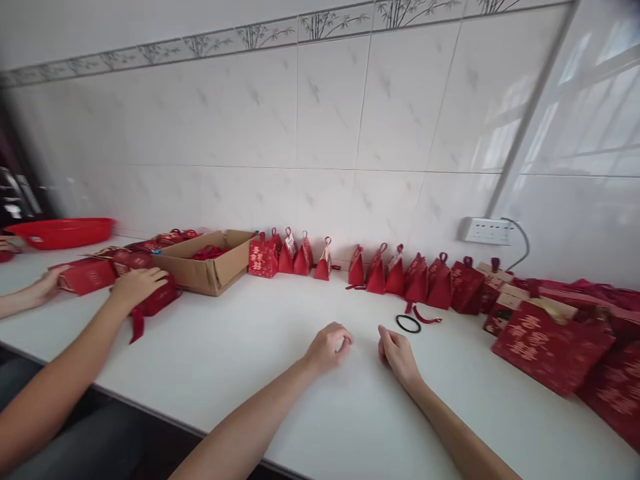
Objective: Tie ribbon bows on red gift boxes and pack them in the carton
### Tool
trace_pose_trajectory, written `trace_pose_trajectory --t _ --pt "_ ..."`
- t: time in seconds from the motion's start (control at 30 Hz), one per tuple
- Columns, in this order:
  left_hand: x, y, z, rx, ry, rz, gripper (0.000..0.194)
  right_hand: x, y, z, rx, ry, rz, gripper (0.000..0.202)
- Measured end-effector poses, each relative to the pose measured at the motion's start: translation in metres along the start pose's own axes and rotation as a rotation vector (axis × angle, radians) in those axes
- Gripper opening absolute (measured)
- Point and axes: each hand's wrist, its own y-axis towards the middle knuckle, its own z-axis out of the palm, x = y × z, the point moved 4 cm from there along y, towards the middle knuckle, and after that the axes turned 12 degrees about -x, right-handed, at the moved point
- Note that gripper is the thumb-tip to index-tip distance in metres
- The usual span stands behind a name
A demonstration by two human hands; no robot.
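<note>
My left hand [329,347] rests on the white table [310,427] with its fingers curled and thumb near the fingertips; nothing shows in it. To its right, my right hand [397,353] lies loosely closed on its side, also with nothing visible inside. The two hands are apart. Just beyond my right hand are a black ring [409,324] and a short red ribbon [426,319]. Small red boxes with loops on top, such as a cone-like one [324,262], stand in a row along the wall.
At the left, a person's hands [137,288] touch red boxes [90,275]. An open cardboard box [215,267] holds red pieces. A red basin [70,233] sits far left. Larger red gift boxes [550,343] stand at the right, below a wall socket [487,231].
</note>
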Motion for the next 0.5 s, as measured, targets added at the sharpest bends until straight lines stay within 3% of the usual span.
trace_pose_trajectory --t 0.1,0.3,0.5 --pt "0.029 0.013 -0.026 -0.21 0.035 -0.224 0.02 -0.012 -0.003 0.004 0.061 0.058 0.086 0.055" --pt "0.085 0.038 -0.037 -0.554 0.018 -0.573 0.019 -0.009 -0.011 -0.002 0.139 0.025 0.135 0.047" --pt "0.104 0.04 -0.04 -0.661 0.022 -0.726 0.026 0.0 -0.018 0.0 0.322 0.195 0.053 0.038"
